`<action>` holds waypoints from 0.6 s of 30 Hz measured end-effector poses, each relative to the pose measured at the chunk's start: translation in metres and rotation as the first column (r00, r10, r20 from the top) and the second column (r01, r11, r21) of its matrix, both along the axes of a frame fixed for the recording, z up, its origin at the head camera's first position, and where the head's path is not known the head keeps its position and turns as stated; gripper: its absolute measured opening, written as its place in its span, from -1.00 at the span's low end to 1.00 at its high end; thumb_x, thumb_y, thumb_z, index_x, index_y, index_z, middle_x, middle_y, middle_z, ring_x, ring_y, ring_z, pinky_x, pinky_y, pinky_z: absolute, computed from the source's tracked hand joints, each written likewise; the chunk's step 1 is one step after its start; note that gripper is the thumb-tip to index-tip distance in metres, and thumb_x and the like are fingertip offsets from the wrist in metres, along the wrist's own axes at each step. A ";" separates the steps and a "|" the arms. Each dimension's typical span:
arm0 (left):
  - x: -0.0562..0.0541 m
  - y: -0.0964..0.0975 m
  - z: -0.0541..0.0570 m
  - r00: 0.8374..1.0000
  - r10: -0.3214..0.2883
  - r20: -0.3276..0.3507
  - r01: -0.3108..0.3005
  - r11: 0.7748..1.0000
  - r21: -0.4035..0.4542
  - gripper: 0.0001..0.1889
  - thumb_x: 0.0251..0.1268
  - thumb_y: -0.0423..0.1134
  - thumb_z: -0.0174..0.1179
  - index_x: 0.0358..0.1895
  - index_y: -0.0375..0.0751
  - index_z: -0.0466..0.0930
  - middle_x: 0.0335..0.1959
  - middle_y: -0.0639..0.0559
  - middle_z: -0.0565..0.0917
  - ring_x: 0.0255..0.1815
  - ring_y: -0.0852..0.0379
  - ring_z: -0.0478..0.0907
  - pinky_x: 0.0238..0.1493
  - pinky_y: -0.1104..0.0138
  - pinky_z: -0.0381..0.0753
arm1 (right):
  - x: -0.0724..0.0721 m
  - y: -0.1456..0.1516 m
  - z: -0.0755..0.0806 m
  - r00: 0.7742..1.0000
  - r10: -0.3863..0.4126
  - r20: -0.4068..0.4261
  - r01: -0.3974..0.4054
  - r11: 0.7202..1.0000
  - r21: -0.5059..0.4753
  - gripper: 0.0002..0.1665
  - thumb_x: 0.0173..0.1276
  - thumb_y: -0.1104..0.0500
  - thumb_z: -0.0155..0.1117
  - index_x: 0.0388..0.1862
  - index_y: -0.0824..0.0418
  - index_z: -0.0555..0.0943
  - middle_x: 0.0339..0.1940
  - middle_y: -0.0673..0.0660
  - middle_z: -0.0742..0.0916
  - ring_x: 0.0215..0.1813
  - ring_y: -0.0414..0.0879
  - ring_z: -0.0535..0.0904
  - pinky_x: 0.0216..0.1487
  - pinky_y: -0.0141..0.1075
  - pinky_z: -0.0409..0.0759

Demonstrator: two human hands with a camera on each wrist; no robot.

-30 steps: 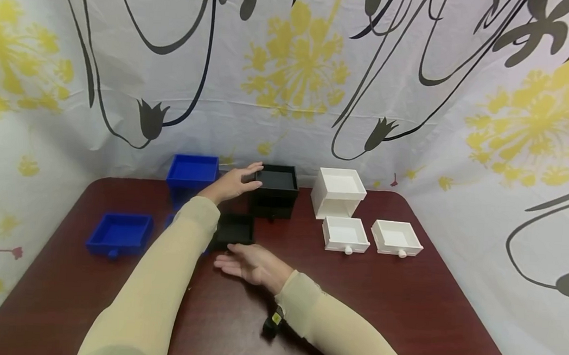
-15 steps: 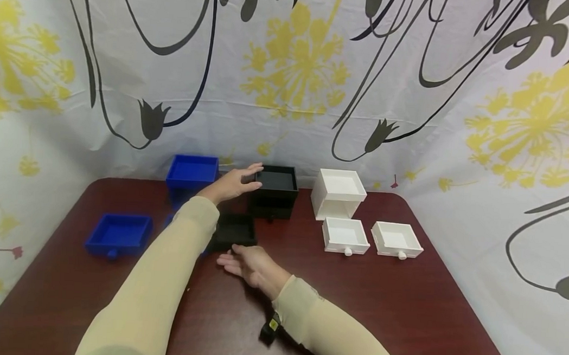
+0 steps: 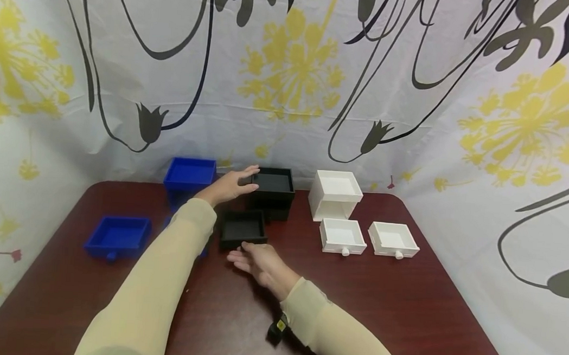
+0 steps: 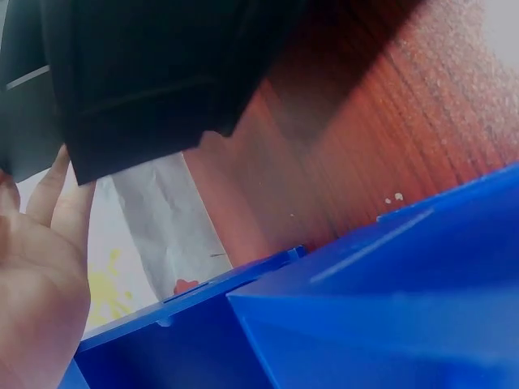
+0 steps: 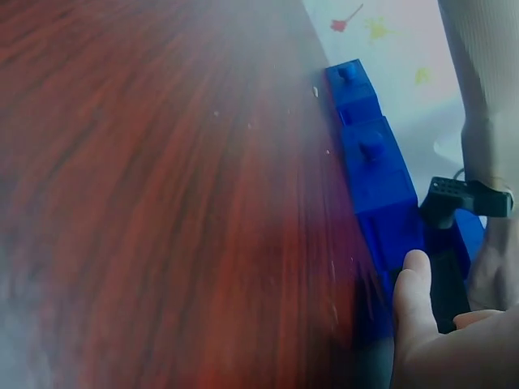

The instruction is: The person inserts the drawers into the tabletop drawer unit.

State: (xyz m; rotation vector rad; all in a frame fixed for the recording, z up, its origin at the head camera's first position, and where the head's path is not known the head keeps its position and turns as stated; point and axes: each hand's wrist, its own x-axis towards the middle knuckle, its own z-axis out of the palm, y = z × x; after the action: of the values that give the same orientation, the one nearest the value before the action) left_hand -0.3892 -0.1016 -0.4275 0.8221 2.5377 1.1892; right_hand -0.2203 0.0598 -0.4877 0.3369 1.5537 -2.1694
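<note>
Fingers extended and thumb apart, the left hand [image 3: 230,186] touches the left side of the black cabinet [image 3: 273,197]. On the right hand [image 3: 265,267] the fingers lie fairly straight, with the thumb at the front edge of the black drawer [image 3: 243,229]; whether they grip it cannot be told. That drawer sits just in front of the black cabinet. Left of these are the blue cabinet [image 3: 189,173] and a blue drawer [image 3: 118,237]; right, the white cabinet [image 3: 336,186] and two white drawers [image 3: 342,235] on the tabletop [image 3: 379,308].
</note>
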 end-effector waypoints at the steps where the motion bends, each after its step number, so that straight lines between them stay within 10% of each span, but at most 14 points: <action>1: 0.000 0.000 0.000 1.000 0.002 -0.001 -0.002 1.000 -0.002 -0.26 0.53 0.14 0.10 0.64 0.01 0.10 0.68 0.12 -0.05 0.66 -0.08 -0.11 0.54 -0.10 0.02 | 0.000 0.001 0.000 1.000 -0.004 -0.001 0.004 1.000 -0.002 -0.58 0.65 0.23 0.01 0.30 0.52 0.44 0.03 0.38 0.72 0.05 0.07 0.74 0.07 -0.19 0.67; 18: 0.000 0.001 -0.002 1.000 0.009 0.000 -0.009 1.000 -0.006 -0.26 0.54 0.15 0.09 0.64 0.04 0.09 0.68 0.13 -0.05 0.66 -0.09 -0.12 0.54 -0.13 0.01 | -0.003 0.021 0.015 1.000 -0.008 -0.012 0.008 0.999 -0.042 -0.55 0.64 0.21 0.03 0.34 0.48 0.43 0.04 0.38 0.73 0.03 0.04 0.75 0.09 -0.18 0.67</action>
State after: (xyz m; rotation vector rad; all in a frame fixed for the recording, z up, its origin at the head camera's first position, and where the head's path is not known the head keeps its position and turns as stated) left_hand -0.3894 -0.1011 -0.4297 0.8104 2.5464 1.1839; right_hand -0.2229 0.0807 -0.4725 0.3171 1.5133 -2.2113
